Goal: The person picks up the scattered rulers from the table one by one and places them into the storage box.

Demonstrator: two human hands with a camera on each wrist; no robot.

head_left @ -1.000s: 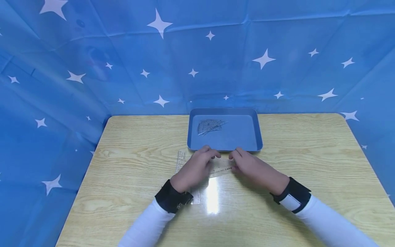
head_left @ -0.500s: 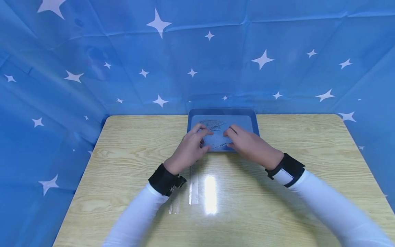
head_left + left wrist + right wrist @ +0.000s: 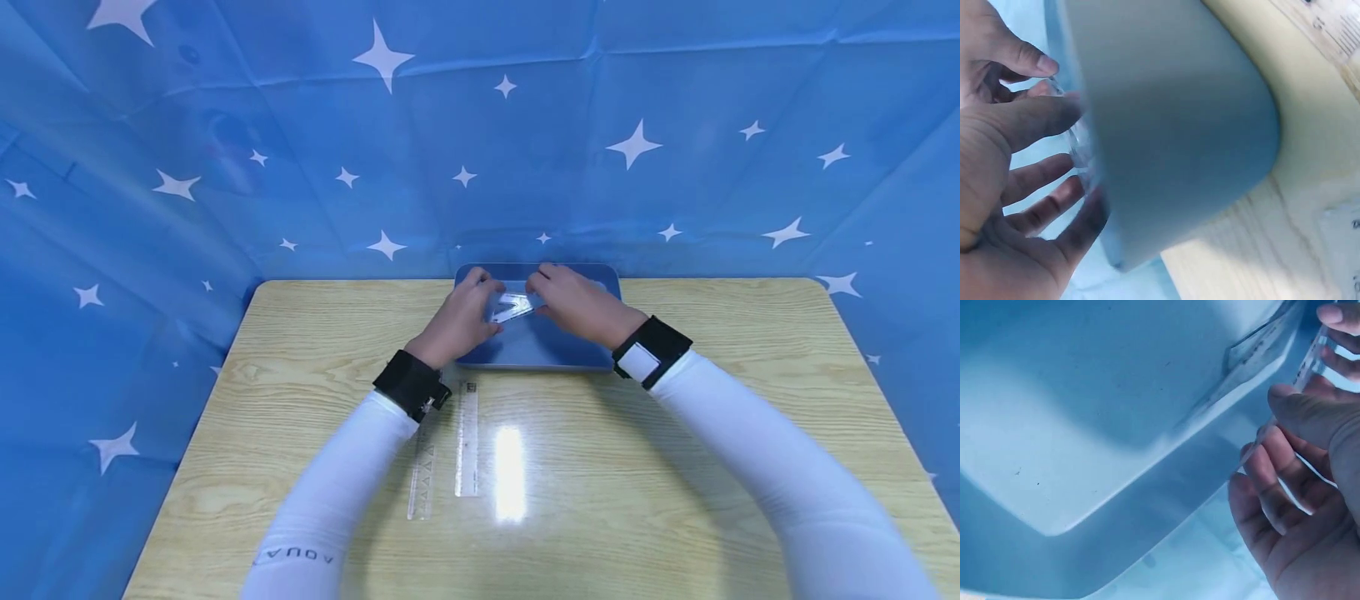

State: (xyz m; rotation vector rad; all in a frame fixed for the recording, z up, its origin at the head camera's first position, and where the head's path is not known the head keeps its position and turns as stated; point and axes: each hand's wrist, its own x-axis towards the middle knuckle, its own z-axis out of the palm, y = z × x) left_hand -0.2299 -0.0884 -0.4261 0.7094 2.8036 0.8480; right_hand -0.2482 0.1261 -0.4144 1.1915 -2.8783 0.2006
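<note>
Over the far part of a blue tray (image 3: 536, 354), both hands hold a clear plastic set square (image 3: 513, 307) with a triangular cut-out. My left hand (image 3: 459, 318) pinches its left end between thumb and fingers, also in the left wrist view, where the tray's wall hides part of the set square. At the other end my right hand (image 3: 576, 307) grips it, thumb on the near side and fingers behind. The right wrist view shows the held set square (image 3: 1302, 370) tilted up near the tray's rim. Below it, other clear drawing pieces (image 3: 1250, 359) lie on the tray floor.
Two clear rulers lie on the wooden table (image 3: 637, 500) before the tray: a plain one (image 3: 467, 442) and a stencil one (image 3: 422, 479) with triangle cut-outs, partly under the left forearm. A blue star-patterned curtain (image 3: 480, 133) hangs right behind the table.
Both hands have lifted the set square from in front of the tray and carried it forward over the rim to the tray's far part. The two rulers are now less covered.
</note>
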